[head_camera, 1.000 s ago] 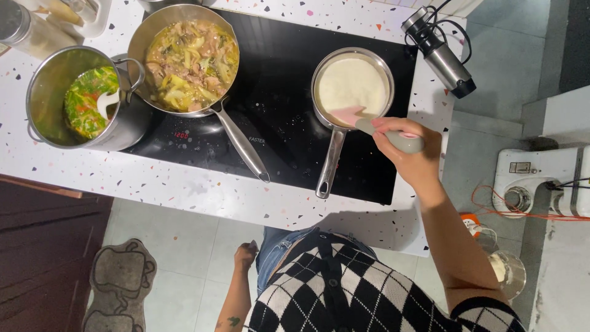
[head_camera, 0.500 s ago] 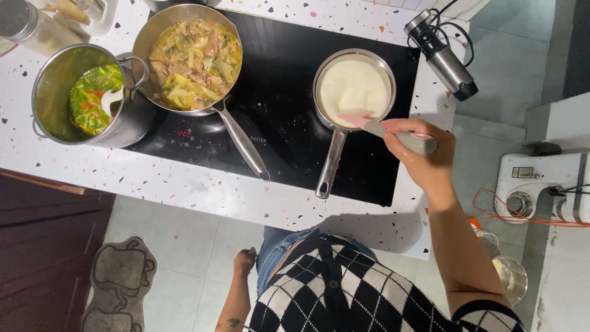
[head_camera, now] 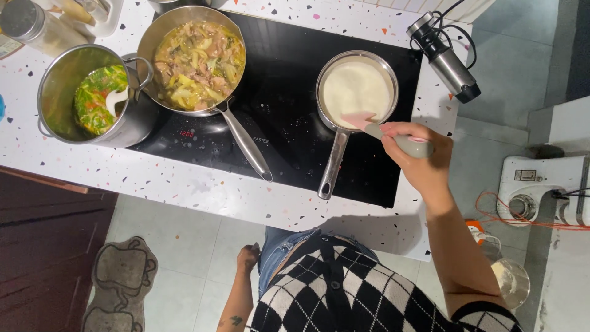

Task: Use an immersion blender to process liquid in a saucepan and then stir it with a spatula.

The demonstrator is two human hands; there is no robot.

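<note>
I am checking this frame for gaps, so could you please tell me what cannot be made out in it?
- Head view: the spatula blade tip is sunk in the white sauce of the small saucepan.
- The spatula grip is covered by the right hand.
- The jar is cut by the top edge.
- What the left hand touches is too small to tell.

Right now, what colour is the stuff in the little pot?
Creamy white sauce, in the small saucepan; head view.

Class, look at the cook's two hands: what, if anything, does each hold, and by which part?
The right hand grips a spatula by its grey handle, blade in the small saucepan. The left hand holds nothing.
</note>
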